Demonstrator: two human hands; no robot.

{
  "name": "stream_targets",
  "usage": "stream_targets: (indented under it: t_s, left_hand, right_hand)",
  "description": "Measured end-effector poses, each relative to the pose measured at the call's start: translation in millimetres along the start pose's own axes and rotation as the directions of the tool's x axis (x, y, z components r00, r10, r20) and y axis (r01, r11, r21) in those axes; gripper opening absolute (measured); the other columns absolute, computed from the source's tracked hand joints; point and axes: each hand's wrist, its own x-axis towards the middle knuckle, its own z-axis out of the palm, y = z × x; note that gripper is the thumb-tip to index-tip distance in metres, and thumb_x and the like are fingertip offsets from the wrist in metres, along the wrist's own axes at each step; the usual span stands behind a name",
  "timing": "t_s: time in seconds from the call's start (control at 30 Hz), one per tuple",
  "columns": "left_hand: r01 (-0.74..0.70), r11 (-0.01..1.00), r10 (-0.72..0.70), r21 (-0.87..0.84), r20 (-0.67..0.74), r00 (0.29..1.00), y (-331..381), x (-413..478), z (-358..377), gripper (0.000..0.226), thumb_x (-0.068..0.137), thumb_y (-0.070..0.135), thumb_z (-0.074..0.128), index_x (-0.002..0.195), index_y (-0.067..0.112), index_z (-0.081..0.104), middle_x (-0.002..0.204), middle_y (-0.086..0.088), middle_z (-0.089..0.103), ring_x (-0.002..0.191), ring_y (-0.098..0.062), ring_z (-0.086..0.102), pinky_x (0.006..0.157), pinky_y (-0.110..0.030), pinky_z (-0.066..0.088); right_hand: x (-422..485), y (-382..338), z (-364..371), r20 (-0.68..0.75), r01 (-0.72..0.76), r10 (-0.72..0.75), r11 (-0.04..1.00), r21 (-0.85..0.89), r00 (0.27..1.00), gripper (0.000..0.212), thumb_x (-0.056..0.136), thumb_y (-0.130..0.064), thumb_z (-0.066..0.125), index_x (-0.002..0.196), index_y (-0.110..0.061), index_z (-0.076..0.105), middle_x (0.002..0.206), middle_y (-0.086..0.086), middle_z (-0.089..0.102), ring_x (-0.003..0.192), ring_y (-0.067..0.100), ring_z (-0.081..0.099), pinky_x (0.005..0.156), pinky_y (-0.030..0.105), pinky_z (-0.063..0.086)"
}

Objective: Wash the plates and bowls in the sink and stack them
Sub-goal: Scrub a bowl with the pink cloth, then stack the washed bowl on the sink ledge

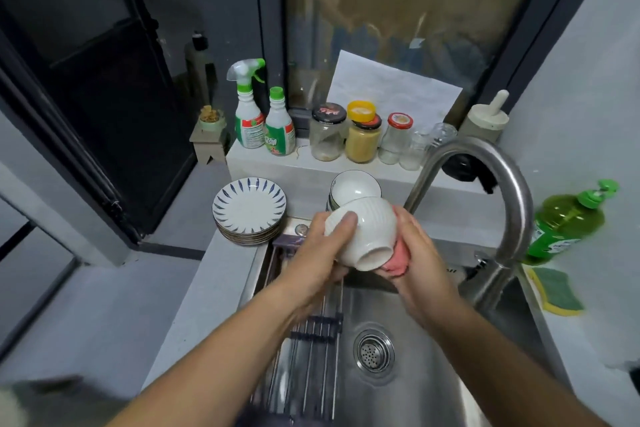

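Observation:
Over the steel sink [426, 388] I hold a white ribbed bowl [367, 236], tipped with its foot toward me. My left hand [317, 255] grips its rim, thumb on the outer wall. My right hand [417, 262] presses a pink cloth [396, 263] against the bowl's right side and base. Behind it stands a stack of dark-rimmed white bowls [353, 185]. A stack of blue-patterned plates [249, 210] rests on the counter at the sink's back left corner.
A curved steel faucet [498, 204] rises at right; no water is visible. A roll-up wire rack [311, 340] spans the sink's left side, the drain [374, 352] lies in the middle. Green soap bottle [564, 222] and sponge [557, 291] sit right; spray bottles [247, 114] and jars [362, 139] line the ledge.

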Motion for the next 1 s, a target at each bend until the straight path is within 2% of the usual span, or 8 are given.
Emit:
stream_targets:
  t_s: [0.13, 0.23, 0.3, 0.4, 0.53, 0.63, 0.77, 1.0]
  left_hand:
    - [0.073, 0.982, -0.090, 0.173, 0.093, 0.992, 23, 49, -22, 0.026, 0.099, 0.056, 0.054, 0.119, 0.039, 0.054, 0.125, 0.002, 0.063, 0.116, -0.017, 0.066, 0.095, -0.046, 0.060]
    - [0.037, 0.974, -0.071, 0.223, 0.145, 0.987, 37, 79, -40, 0.027, 0.098, 0.044, 0.063, 0.120, 0.030, 0.058, 0.115, -0.001, 0.066, 0.100, -0.013, 0.068, 0.085, -0.032, 0.062]
    - [-0.029, 0.957, -0.019, 0.289, 0.164, 0.986, 42, 100, -51, 0.040, 0.091, 0.038, 0.074, 0.127, 0.030, 0.057, 0.113, -0.002, 0.065, 0.095, -0.013, 0.067, 0.078, -0.021, 0.058]
    - [-0.138, 0.894, 0.051, 0.425, 0.209, 0.976, 45, 135, -65, 0.087, 0.077, 0.030, 0.089, 0.150, 0.029, 0.041, 0.134, 0.001, 0.060, 0.115, -0.010, 0.063, 0.088, -0.011, 0.049]
    - [-0.251, 0.759, 0.109, 0.601, 0.263, 0.959, 44, 173, -68, 0.122, 0.061, 0.042, 0.095, 0.160, 0.020, 0.027, 0.153, 0.007, 0.039, 0.137, -0.011, 0.044, 0.115, -0.025, 0.036]
    - [-0.347, 0.680, 0.183, 0.646, 0.309, 0.933, 37, 193, -68, 0.115, 0.065, 0.034, 0.096, 0.158, 0.019, 0.030, 0.153, 0.009, 0.037, 0.133, -0.002, 0.038, 0.105, -0.006, 0.028]
    - [-0.457, 0.573, 0.284, 0.680, 0.359, 0.889, 25, 208, -71, 0.110, 0.063, 0.036, 0.097, 0.154, 0.018, 0.036, 0.141, 0.016, 0.038, 0.120, 0.016, 0.028, 0.091, 0.012, 0.014]
    - [-0.448, 0.518, 0.323, 0.728, 0.319, 0.891, 6, 222, -75, 0.116, 0.063, 0.043, 0.095, 0.157, 0.017, 0.032, 0.161, 0.001, 0.037, 0.147, -0.014, 0.029, 0.116, -0.019, 0.017]
  right_hand:
    - [35, 4, 16, -0.145, 0.094, -0.125, 0.974, -0.205, 0.981, 0.018, 0.101, -0.037, 0.053, 0.116, -0.027, 0.060, 0.085, 0.006, 0.060, 0.066, 0.017, 0.053, 0.056, 0.028, 0.042]
    - [63, 8, 23, -0.216, 0.087, -0.149, 0.959, -0.270, 0.965, 0.014, 0.106, -0.028, 0.044, 0.109, -0.026, 0.058, 0.068, 0.000, 0.049, 0.051, 0.009, 0.043, 0.048, 0.023, 0.036]
    - [82, 6, 24, -0.247, 0.055, -0.127, 0.958, -0.282, 0.961, 0.022, 0.105, -0.031, 0.042, 0.108, -0.026, 0.064, 0.061, -0.002, 0.048, 0.051, 0.010, 0.042, 0.051, 0.025, 0.036]
    - [111, -5, 28, -0.306, 0.031, -0.078, 0.987, -0.157, 0.949, 0.030, 0.104, -0.026, 0.045, 0.114, -0.011, 0.069, 0.067, 0.000, 0.058, 0.046, 0.008, 0.045, 0.042, 0.020, 0.037]
    - [144, -4, 31, -0.383, 0.108, -0.101, 0.994, -0.003, 0.918, 0.028, 0.104, -0.017, 0.047, 0.127, -0.008, 0.061, 0.112, 0.004, 0.074, 0.054, 0.009, 0.050, 0.043, 0.016, 0.040]
    - [158, 4, 32, -0.466, 0.103, -0.077, 0.994, 0.030, 0.882, 0.023, 0.104, -0.016, 0.049, 0.122, -0.013, 0.064, 0.122, 0.006, 0.070, 0.051, -0.001, 0.056, 0.044, 0.013, 0.041]
    - [168, 11, 30, -0.506, 0.076, -0.094, 0.996, -0.056, 0.857, 0.017, 0.102, -0.020, 0.052, 0.107, -0.026, 0.067, 0.121, -0.002, 0.070, 0.099, 0.013, 0.067, 0.065, 0.025, 0.052]
    - [184, 26, 22, -0.539, 0.097, -0.211, 0.968, -0.233, 0.816, 0.021, 0.100, -0.024, 0.053, 0.110, -0.026, 0.072, 0.114, -0.008, 0.073, 0.103, 0.016, 0.064, 0.085, 0.033, 0.050]
